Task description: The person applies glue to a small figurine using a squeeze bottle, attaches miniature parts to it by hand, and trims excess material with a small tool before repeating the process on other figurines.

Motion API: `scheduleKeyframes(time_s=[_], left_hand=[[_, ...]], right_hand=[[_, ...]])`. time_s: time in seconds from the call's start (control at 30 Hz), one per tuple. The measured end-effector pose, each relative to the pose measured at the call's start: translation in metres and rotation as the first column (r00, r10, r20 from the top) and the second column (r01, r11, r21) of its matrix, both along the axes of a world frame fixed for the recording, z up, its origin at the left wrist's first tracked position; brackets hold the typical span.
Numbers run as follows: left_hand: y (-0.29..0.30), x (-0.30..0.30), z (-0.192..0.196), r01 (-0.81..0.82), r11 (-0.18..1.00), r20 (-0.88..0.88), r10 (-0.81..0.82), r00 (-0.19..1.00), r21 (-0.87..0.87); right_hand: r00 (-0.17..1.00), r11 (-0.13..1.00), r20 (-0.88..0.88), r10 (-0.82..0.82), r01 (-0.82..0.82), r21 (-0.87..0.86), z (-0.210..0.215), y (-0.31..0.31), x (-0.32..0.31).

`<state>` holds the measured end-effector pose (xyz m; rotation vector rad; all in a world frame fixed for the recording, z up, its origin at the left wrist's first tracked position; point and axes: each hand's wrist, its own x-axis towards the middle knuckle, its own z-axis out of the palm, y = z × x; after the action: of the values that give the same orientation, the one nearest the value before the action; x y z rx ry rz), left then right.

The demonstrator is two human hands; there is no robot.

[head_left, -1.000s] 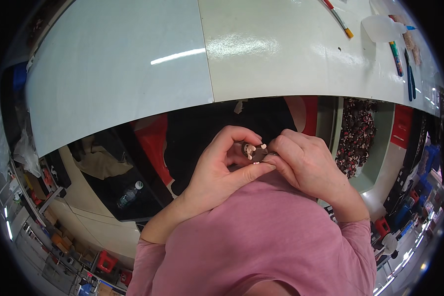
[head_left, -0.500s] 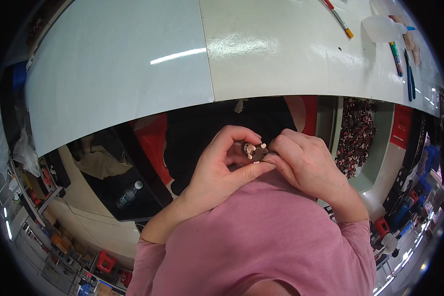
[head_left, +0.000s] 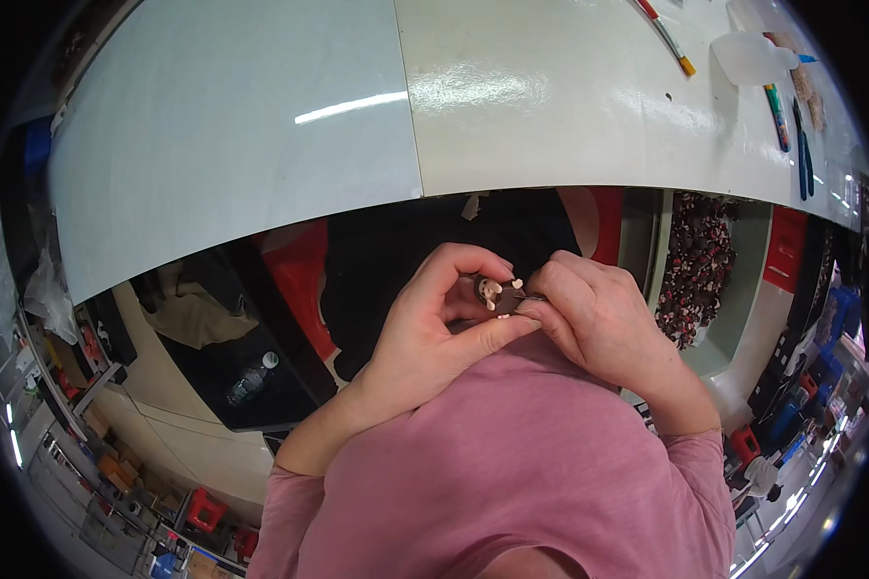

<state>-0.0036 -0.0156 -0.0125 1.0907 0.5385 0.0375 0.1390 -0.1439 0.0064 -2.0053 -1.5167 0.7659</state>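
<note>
We hold a small brown figure (head_left: 493, 290) with pale little limbs between our two hands, close above our pink shirt (head_left: 512, 463). Our left hand (head_left: 433, 323) curls around it, thumb and forefinger closing a ring, the figure at the fingertips. Our right hand (head_left: 594, 317) pinches it from the other side, touching the left thumb. The white table (head_left: 261, 125) lies beyond both hands.

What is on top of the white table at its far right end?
On the white table, far right: a translucent squeeze bottle, a green marker, dark blue-handled pliers and a red-and-yellow pen. The picture's rim cuts off anything farther right.
</note>
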Motion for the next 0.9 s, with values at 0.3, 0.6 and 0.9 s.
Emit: scheduleKeyframes(time_s=[0.3,0.6,0.9], left_hand=[[0.0013,-0.0002,0.0000,-0.004,1.000,0.011,0.004,1.000,0.014],[0.0011,-0.0006,-0.0014,0.002,0.999,0.015,-0.003,1.000,0.042],[0.0006,0.0006,-0.0016,0.002,0.999,0.021,-0.003,1.000,0.046]], right_hand=[[1.000,1.000,-0.005,-0.024,0.024,0.009,-0.0017,0.0007,-0.0022],[1.000,1.000,-0.007,-0.003,0.003,0.008,-0.0006,0.0004,-0.0005],[0.997,0.999,-0.065,-0.040,0.040,0.000,-0.0011,0.0002,-0.0010]])
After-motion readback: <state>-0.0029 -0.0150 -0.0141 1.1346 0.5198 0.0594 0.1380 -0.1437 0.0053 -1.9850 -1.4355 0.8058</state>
